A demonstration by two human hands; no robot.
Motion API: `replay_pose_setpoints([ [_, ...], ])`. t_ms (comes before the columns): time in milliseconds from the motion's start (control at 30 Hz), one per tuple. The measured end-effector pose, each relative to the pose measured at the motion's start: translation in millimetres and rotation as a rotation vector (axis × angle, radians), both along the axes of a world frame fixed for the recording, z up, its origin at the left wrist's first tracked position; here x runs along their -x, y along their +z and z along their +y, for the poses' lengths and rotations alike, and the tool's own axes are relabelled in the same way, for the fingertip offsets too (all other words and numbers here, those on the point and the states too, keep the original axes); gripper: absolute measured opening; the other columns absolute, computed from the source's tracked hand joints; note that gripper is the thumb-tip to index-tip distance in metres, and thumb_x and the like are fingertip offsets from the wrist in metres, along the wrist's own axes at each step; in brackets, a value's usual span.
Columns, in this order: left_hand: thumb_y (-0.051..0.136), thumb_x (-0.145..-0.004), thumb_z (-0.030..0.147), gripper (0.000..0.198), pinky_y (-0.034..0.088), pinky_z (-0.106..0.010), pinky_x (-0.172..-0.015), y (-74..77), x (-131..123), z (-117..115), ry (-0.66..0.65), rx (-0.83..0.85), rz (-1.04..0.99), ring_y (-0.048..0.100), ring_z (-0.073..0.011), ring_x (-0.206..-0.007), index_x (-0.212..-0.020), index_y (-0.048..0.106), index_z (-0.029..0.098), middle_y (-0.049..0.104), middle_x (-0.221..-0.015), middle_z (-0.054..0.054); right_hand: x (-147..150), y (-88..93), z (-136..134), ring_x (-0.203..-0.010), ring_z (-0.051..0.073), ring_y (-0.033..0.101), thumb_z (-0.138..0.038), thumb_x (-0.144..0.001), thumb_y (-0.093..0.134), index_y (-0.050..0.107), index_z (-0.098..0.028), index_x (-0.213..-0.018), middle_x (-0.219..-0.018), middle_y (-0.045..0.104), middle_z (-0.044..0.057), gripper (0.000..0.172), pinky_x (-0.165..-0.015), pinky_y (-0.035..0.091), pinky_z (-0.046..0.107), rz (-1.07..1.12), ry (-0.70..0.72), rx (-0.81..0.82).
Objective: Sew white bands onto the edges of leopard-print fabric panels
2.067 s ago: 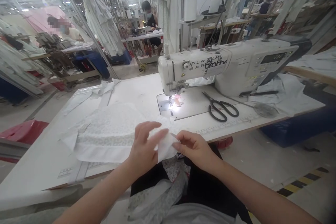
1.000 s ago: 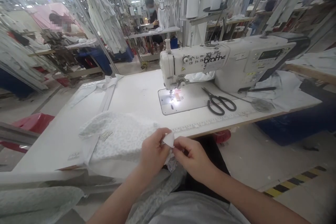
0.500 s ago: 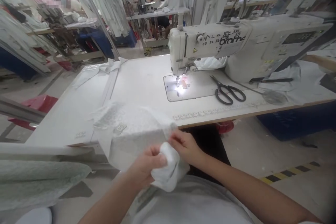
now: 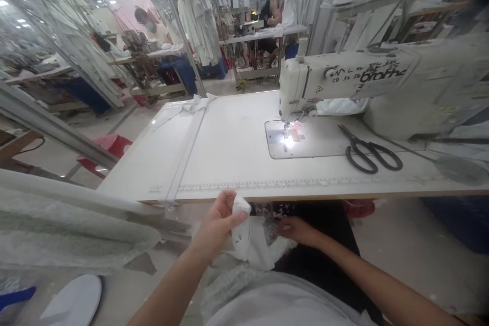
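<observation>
Near the table's front edge, my left hand (image 4: 219,221) is closed on a folded edge of a white garment piece (image 4: 255,247). The fabric hangs in my lap, below the tabletop. My right hand (image 4: 296,230) pinches another part of the same cloth, lower and to the right. Its fingertips are partly hidden by the fabric. A white sewing machine (image 4: 336,74) stands on the right of the table, its lamp lighting the metal needle plate (image 4: 275,145). Black-handled scissors (image 4: 369,150) lie beside the plate, apart from both hands.
A printed ruler strip (image 4: 244,185) runs along the front of the white table (image 4: 225,137). Pale fabric (image 4: 76,219) hangs at the left, near a red stool (image 4: 105,150). A strip of cloth (image 4: 194,104) lies at the back left. Two people sit at machines beyond.
The garment has been drawn off the tabletop into my lap. My right hand has moved right and down with its part of the cloth. The view has turned left.
</observation>
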State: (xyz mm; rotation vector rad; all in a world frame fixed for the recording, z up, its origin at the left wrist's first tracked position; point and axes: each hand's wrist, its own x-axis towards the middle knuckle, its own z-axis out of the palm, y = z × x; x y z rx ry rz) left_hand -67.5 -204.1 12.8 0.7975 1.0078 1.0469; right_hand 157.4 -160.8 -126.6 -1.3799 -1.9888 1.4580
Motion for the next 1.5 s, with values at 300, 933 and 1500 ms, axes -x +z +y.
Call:
replay_pose_setpoints([
  [300, 0.053, -0.084, 0.036, 0.017, 0.037, -0.022, -0.057, -11.9, -9.1, 9.0, -0.086, -0.455, 0.931, 0.046, -0.0107, -0.063, -0.091, 0.063, 0.023, 0.056, -0.083, 0.000, -105.4, 44.2, -72.7, -0.068, 0.015, 0.056, -0.019, -0.079, 0.049, 0.056, -0.018, -0.088, -0.075, 0.060, 0.000, 0.011, -0.060, 0.044, 0.023, -0.170, -0.144, -0.055],
  [933, 0.054, -0.079, 0.038, 0.022, 0.034, -0.019, -0.050, -6.3, -8.1, 3.3, 0.094, -0.375, 0.936, 0.041, -0.0089, -0.053, -0.075, 0.061, 0.018, 0.049, -0.056, 0.005, -27.5, 116.5, -58.7, -0.070, 0.015, 0.054, -0.014, -0.089, 0.038, 0.054, -0.017, -0.089, -0.077, 0.057, 0.003, 0.016, -0.064, 0.044, 0.025, -0.096, 0.201, -0.504],
  [1500, 0.051, -0.083, 0.040, 0.031, 0.041, -0.020, -0.061, 118.0, 91.3, -105.2, -0.001, -0.564, 0.966, 0.052, -0.0119, -0.066, -0.090, 0.064, 0.014, 0.060, -0.074, -0.002, 130.7, 264.3, -36.9, -0.059, 0.013, 0.061, -0.016, -0.086, 0.038, 0.045, -0.026, -0.084, -0.068, 0.061, -0.003, 0.012, -0.053, 0.047, 0.021, 0.262, 0.670, -1.003],
])
